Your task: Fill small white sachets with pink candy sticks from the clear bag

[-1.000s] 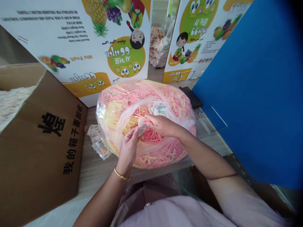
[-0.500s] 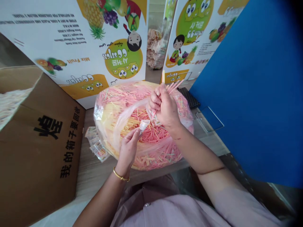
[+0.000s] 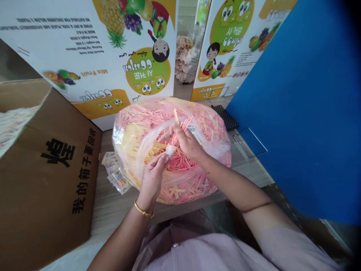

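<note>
My left hand pinches a small printed sachet upright over the open bag. Just above it, my right hand is closed on a small bunch of candy sticks, mostly pink with some yellow. The lower ends of the sticks meet the sachet's top; whether they are inside its mouth I cannot tell. Under both hands lies a large clear plastic bag, its mouth open on loose pink and yellow sticks.
Several flat sachets lie left of the bag. A brown carton stands at the left, with printed white cartons behind. To the right are a blue panel, a wire handle and a black textured object.
My right hand has come down and left with the sticks, from above the bag's right side to the sachet's top. My left hand has hardly moved.
</note>
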`<state>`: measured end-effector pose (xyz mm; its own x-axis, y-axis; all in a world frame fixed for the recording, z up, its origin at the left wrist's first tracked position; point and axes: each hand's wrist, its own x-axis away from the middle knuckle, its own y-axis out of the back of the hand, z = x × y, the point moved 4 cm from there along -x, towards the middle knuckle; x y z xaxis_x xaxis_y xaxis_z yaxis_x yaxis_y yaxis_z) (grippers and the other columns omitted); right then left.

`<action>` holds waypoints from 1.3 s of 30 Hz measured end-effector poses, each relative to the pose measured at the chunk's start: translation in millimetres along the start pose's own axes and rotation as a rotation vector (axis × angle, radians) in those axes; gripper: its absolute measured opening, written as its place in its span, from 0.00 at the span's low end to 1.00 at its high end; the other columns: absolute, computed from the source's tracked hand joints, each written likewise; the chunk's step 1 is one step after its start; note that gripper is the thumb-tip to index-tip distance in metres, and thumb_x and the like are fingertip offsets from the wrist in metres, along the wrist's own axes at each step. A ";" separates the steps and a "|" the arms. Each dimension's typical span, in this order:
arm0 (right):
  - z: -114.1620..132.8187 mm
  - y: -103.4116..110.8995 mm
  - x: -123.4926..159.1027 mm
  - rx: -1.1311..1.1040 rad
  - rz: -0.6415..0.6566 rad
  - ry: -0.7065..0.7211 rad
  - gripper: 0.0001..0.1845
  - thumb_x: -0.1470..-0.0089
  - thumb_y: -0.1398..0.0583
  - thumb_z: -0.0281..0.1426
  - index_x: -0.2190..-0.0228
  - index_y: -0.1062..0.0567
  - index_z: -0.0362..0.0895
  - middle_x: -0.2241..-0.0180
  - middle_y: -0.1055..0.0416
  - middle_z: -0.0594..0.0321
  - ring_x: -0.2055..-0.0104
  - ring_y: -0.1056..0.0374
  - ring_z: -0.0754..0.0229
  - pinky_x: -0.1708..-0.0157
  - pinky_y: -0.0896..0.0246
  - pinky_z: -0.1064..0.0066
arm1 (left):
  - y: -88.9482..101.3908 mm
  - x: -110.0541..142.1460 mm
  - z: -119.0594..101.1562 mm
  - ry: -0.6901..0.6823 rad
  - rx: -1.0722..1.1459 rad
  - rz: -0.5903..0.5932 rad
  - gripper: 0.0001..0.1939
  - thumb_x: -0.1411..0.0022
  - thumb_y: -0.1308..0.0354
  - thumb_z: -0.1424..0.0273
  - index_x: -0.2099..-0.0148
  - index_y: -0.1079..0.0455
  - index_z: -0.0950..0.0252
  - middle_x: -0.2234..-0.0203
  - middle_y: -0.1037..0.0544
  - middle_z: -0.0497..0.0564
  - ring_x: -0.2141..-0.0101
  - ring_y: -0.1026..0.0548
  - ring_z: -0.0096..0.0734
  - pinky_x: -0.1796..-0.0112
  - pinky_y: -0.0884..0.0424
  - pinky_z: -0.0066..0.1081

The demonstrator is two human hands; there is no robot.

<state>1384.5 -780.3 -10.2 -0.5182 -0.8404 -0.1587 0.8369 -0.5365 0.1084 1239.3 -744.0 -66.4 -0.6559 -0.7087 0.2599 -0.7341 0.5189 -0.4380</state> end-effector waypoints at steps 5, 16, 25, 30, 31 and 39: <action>0.3 -3.2 0.8 -0.100 0.175 0.055 0.26 0.34 0.51 0.58 0.64 0.32 0.49 0.65 0.23 0.61 0.53 0.24 0.56 0.49 0.32 0.62 | 0.5 -1.4 1.8 0.029 0.027 -0.018 0.21 0.50 0.25 0.57 0.58 0.17 0.65 0.54 0.16 0.56 0.46 0.22 0.45 0.41 0.28 0.44; -6.8 -0.6 2.3 -0.076 0.232 0.008 0.28 0.32 0.51 0.56 0.62 0.26 0.47 0.60 0.20 0.58 0.48 0.25 0.57 0.42 0.35 0.60 | -7.3 -2.2 -0.5 0.031 0.055 0.021 0.18 0.51 0.25 0.57 0.62 0.17 0.64 0.60 0.15 0.54 0.49 0.20 0.45 0.42 0.27 0.47; -22.1 -1.3 -7.2 -0.218 0.263 -0.127 0.28 0.36 0.46 0.56 0.58 0.22 0.46 0.61 0.20 0.57 0.55 0.23 0.56 0.54 0.27 0.64 | -5.4 -4.9 -1.3 0.076 0.095 0.049 0.17 0.46 0.28 0.59 0.57 0.18 0.63 0.52 0.17 0.54 0.45 0.23 0.47 0.44 0.24 0.46; -17.2 -1.4 -6.5 -0.113 0.307 -0.116 0.22 0.35 0.43 0.51 0.59 0.21 0.47 0.57 0.20 0.59 0.55 0.24 0.57 0.49 0.29 0.62 | -5.1 -7.0 -0.2 0.073 0.104 0.033 0.18 0.46 0.28 0.58 0.57 0.17 0.63 0.53 0.16 0.56 0.48 0.21 0.46 0.46 0.22 0.45; -14.6 0.3 -6.6 -0.132 0.288 -0.130 0.20 0.36 0.41 0.50 0.59 0.21 0.47 0.56 0.20 0.58 0.54 0.24 0.57 0.48 0.29 0.62 | -4.6 -7.2 -0.7 0.073 0.107 0.027 0.18 0.46 0.28 0.59 0.56 0.17 0.63 0.52 0.17 0.56 0.47 0.21 0.47 0.46 0.22 0.45; -8.4 -3.2 -6.3 -0.204 0.347 -0.118 0.22 0.36 0.41 0.50 0.63 0.22 0.44 0.60 0.20 0.56 0.52 0.23 0.56 0.48 0.29 0.61 | -2.4 -8.2 3.8 0.123 0.134 0.010 0.16 0.47 0.27 0.60 0.59 0.19 0.64 0.55 0.17 0.55 0.51 0.20 0.44 0.46 0.23 0.47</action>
<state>1386.6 -772.7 -17.7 -0.2065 -0.9779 -0.0321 0.9769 -0.2042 -0.0627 1247.1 -741.3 -70.8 -0.6854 -0.6360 0.3545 -0.7031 0.4515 -0.5493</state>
